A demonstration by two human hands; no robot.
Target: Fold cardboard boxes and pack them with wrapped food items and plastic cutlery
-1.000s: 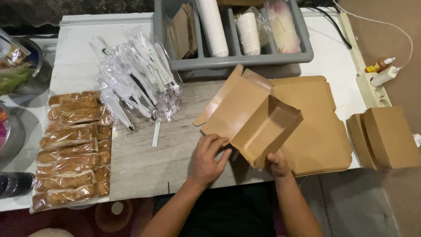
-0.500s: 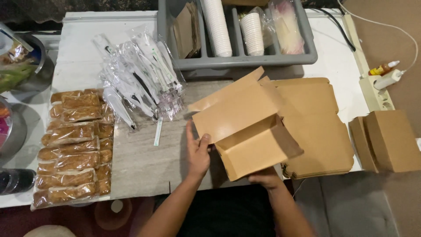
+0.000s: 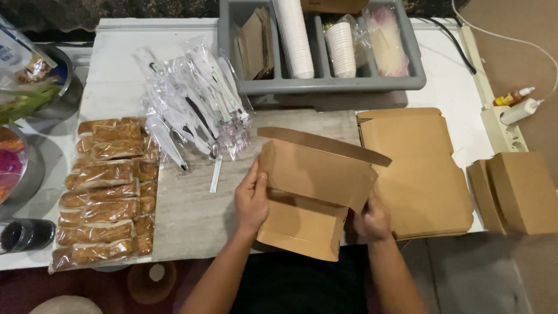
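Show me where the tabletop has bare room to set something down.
Bare: the patch between the wrapped bars, cutlery packets and the brown box held by the left hand and right hand. Crowded: around the grey bin and flat box stack.

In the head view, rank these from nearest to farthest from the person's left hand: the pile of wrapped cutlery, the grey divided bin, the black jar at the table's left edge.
Measured from the left hand:
1. Pile of wrapped cutlery, just up and to the left.
2. Grey divided bin, farther up, at the table's back.
3. Black jar, far left edge.
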